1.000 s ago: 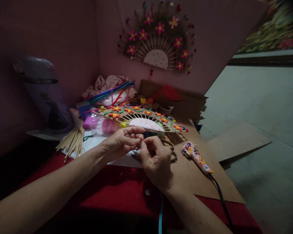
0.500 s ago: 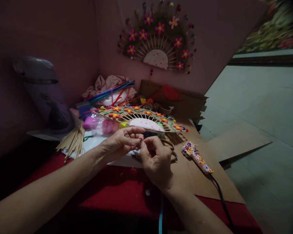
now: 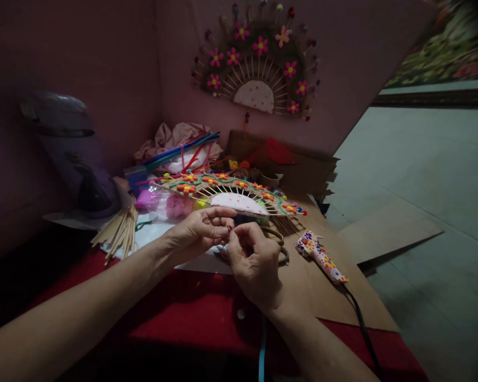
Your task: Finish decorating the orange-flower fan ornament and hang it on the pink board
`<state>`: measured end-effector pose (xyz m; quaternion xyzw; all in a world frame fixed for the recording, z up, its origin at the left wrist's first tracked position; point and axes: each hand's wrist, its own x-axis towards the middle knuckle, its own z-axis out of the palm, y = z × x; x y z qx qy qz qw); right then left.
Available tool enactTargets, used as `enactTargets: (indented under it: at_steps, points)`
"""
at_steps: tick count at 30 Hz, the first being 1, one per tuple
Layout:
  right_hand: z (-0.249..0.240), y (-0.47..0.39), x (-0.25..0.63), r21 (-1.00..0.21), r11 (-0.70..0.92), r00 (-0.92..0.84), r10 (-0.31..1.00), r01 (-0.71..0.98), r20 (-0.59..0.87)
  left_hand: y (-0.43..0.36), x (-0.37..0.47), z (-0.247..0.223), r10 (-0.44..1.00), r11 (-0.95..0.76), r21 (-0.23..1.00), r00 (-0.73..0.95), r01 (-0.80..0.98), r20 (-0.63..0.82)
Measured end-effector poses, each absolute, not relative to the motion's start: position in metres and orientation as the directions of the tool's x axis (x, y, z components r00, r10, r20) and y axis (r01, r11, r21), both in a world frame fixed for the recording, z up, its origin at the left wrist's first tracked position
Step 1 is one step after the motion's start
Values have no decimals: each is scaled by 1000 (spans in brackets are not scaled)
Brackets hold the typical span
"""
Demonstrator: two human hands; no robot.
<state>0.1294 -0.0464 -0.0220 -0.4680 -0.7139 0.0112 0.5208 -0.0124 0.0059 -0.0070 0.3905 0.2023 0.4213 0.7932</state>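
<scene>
Between the fingertips of my left hand (image 3: 205, 229) is a tiny dark red bead (image 3: 229, 228), pinched by thumb and finger. My right hand (image 3: 257, 260) meets it there, thumb and forefinger pressed together at the bead; whatever else they grip is too small to make out. Just behind both hands lies a half-round fan (image 3: 240, 203) of thin sticks, with orange felt-like flowers, a green wavy trim and a white dotted centre. Partly covered by my right hand are the scissors (image 3: 283, 257), handles showing.
A flower-patterned glue gun (image 3: 322, 257) with a black cord rests on cardboard (image 3: 342, 305) at right. Left of my hands lie wooden sticks (image 3: 119, 231) and, farther back, a purple flask (image 3: 77, 164). Blue pipe cleaners (image 3: 183, 150) are piled behind. A similar fan (image 3: 255, 95) hangs on the wall.
</scene>
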Motion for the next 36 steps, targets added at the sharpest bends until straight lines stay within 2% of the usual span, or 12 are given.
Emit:
enactTargets:
  at_steps: [4,19,25,31,36]
  points:
    - [-21,-47,129,-530,554,-21,703,642,711,6,-13,-7,830,342,782,557,-521,8]
    - [-20,-47,129,-501,561,-22,680,658,733,5,-12,-7,821,333,783,571,-525,33]
    - [-22,-48,128,-536,533,-9,715,655,699,7,-14,-8,845,355,781,533,-514,-34]
    - [-22,-47,128,-465,571,-66,676,677,734,6,-16,-9,842,394,779,531,-487,-94]
    - [-22,-47,129,-441,568,-72,665,695,743,5,-15,-10,844,378,793,530,-478,-83]
